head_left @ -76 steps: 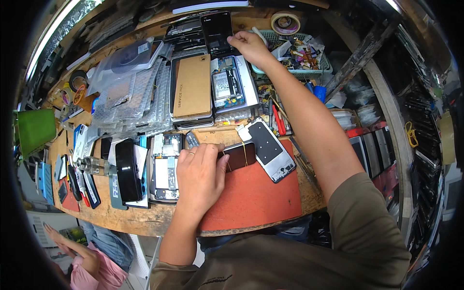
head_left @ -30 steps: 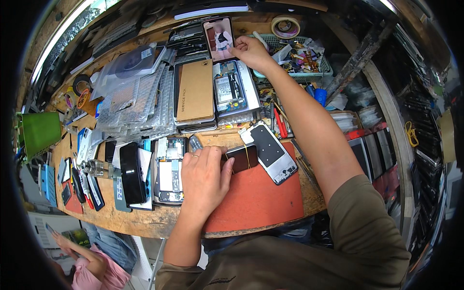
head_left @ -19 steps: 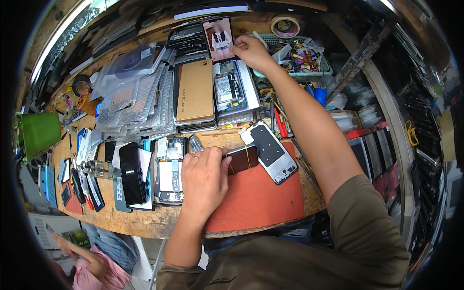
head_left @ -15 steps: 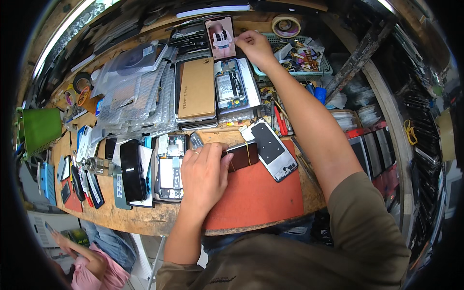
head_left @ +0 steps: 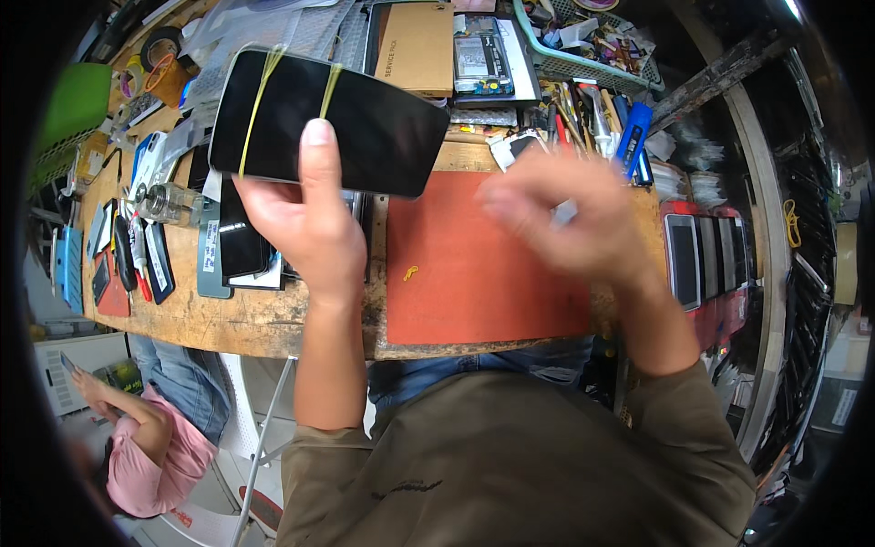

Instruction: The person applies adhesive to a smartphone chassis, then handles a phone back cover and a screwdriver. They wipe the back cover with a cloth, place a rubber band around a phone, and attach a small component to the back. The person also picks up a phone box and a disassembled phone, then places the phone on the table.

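Note:
My left hand [head_left: 301, 223] grips a black phone [head_left: 374, 123] with yellow rubber bands round it, its thumb over the front. My right hand [head_left: 574, 219], blurred by motion, hovers over the orange mat [head_left: 465, 305] with curled fingers. A small pale thing [head_left: 564, 213] shows at those fingers, too smeared to name. On the mat lies a small yellow loop [head_left: 410, 273]. A pale phone part [head_left: 509, 148] sits beyond my right hand, partly hidden.
Stacked boxes and an opened phone [head_left: 481, 66] stand at the back beside a basket of parts [head_left: 583, 46]. Pens and tools [head_left: 633, 137] lie back right, more phones and tools [head_left: 128, 246] left. A person in pink [head_left: 141, 456] is at the lower left.
My left hand has lifted the banded phone up and leftward. My right hand has left the upright phone at the back and come down over the mat. The view has shifted.

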